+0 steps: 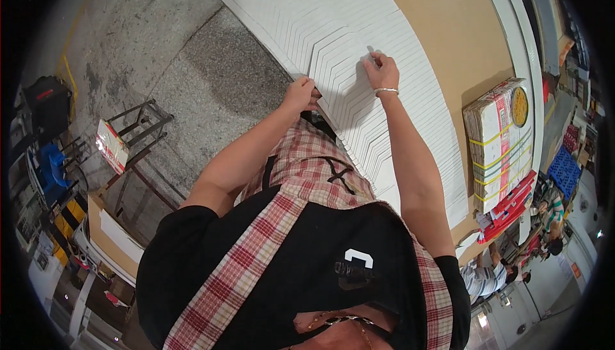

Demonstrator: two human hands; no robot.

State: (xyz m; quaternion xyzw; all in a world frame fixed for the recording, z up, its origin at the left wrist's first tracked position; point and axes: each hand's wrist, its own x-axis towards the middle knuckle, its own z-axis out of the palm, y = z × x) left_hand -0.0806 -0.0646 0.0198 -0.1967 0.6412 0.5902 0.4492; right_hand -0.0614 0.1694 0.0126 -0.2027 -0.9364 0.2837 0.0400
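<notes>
Sheets (384, 33): from the head view we see white sheets overlapped in a long fan, their edges stepped like close ribs. The fan lies on the table, under and beyond our hands, and runs from 11 o'clock round to 5 o'clock of them.
Left hand (301, 95): curled narrow at the fan's near edge, where we see it touching; whether a sheet is pinched inside we cannot tell.
Right hand (381, 71): over the middle of the fan, at about 2 o'clock from the other hand, thumb and fingertips drawn close; we cannot tell whether they hold anything.
Fan, done: we see many edges exposed in fairly even rows, so we judge the spreading well advanced.
Fan, left: both hands are at it, so we judge our handling unfinished; we see no sheet lifted fully clear, and the number of sheets remaining cannot be read from here.
Table (448, 23): brown, showing past the fan at 2 o'clock.
Bundle (490, 135): strapped in yellow, at 4 o'clock, well apart from our hands, with a round yellow thing (520, 108) against it.
Red pile (509, 204): just beside the bundle, also near 4 o'clock.
</notes>
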